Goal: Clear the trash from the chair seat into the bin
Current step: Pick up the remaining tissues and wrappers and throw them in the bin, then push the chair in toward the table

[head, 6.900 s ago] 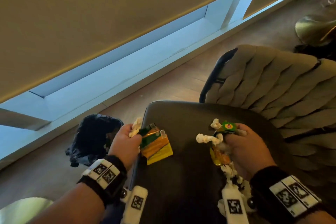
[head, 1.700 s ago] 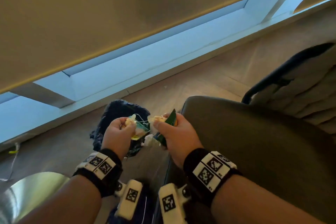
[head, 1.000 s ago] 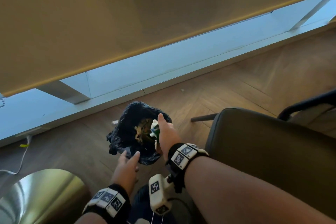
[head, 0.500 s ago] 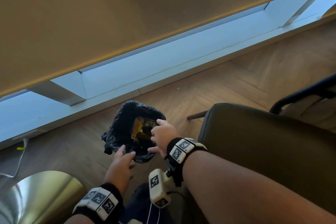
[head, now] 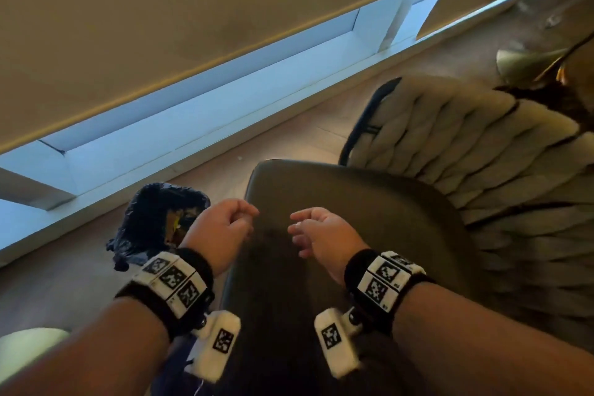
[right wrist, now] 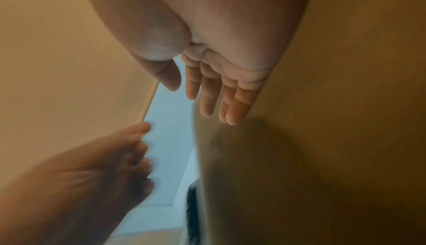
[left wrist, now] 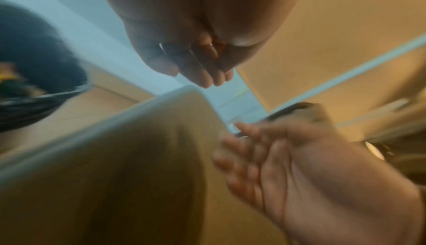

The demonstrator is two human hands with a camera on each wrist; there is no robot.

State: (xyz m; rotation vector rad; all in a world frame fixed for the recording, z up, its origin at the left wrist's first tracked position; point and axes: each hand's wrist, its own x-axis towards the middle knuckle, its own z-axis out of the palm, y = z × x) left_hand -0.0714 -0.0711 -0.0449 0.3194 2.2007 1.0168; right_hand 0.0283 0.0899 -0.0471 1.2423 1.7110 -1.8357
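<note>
The dark chair seat (head: 369, 228) fills the middle of the head view, and no trash shows on it. To its left on the floor stands the bin (head: 144, 222), lined with a black bag, with wrappers (head: 178, 223) showing inside. My left hand (head: 238, 219) hovers over the seat's left edge, fingers loosely curled and holding nothing. My right hand (head: 302, 230) hovers over the seat beside it, also empty. In the right wrist view the right hand (right wrist: 207, 95) has its fingers straight. In the left wrist view the left hand (left wrist: 198, 66) is curled and empty.
The chair's woven backrest (head: 482, 154) rises at the right on a dark metal frame (head: 366, 119). A window sill (head: 193, 125) runs along the wall behind a strip of wooden floor (head: 289, 138). A round metal base (head: 29, 347) lies at the lower left.
Both hands have drawn back from the bin to above the chair seat. The trash the right hand held is now in the bin, and the view has swung right to the chair.
</note>
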